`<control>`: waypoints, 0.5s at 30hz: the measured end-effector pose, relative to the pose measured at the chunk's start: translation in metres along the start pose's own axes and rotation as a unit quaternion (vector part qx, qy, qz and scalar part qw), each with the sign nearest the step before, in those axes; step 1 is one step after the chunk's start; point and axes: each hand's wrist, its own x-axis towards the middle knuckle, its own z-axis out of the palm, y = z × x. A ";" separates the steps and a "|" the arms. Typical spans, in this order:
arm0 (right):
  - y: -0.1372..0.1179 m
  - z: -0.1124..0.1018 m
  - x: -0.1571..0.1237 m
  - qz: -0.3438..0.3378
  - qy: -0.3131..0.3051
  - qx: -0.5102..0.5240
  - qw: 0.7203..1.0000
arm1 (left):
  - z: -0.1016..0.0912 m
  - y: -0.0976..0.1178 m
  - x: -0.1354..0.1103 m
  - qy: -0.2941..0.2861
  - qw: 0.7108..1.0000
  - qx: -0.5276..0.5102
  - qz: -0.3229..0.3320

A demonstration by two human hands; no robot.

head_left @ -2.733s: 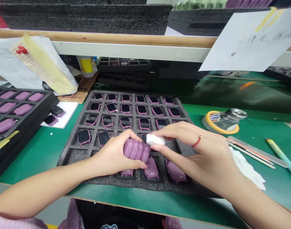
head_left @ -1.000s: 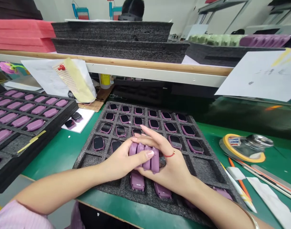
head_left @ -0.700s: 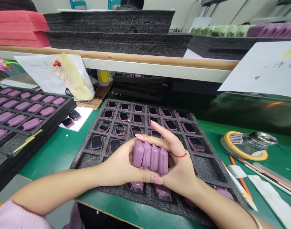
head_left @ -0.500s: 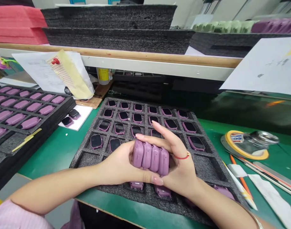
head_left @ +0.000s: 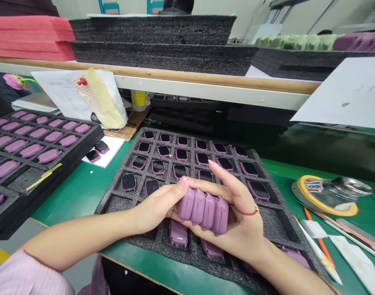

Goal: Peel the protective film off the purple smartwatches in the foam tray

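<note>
A row of several purple smartwatch bodies (head_left: 202, 209), pressed side by side, lies between my hands above the black foam tray (head_left: 269, 223). My right hand (head_left: 244, 221) cups the row from its right side, index finger raised and a red cord on the wrist. My left hand (head_left: 158, 205) grips the left end, its thumb over the top corner and its other fingers partly hidden. Watches with dark screens up, such as one smartwatch (head_left: 258, 190), fill the tray's far rows. Close below my hands, a purple watch body (head_left: 178, 232) lies back up in a pocket.
On the left stands another foam tray (head_left: 18, 188) of purple watch bodies. Two watches lie on white paper (head_left: 114, 149). A tape roll and glass jar (head_left: 339, 190), pens and a white strip (head_left: 358, 258) sit at right. A shelf edge (head_left: 206, 80) crosses above, holding foam stacks.
My left thumb has moved from below the row to its top left corner. The row and my right hand sit slightly farther right and lower in view, which has shifted a little.
</note>
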 end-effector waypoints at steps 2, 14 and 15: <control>0.000 0.000 -0.001 -0.003 0.000 -0.002 1.000 | 0.000 0.001 0.000 -0.003 1.000 0.011 -0.009; -0.001 0.000 0.000 -0.060 -0.079 -0.031 0.995 | -0.001 0.006 -0.001 -0.027 0.984 0.142 0.101; -0.001 -0.001 -0.001 -0.068 -0.086 -0.038 0.993 | 0.000 0.006 -0.002 -0.010 0.981 0.161 0.105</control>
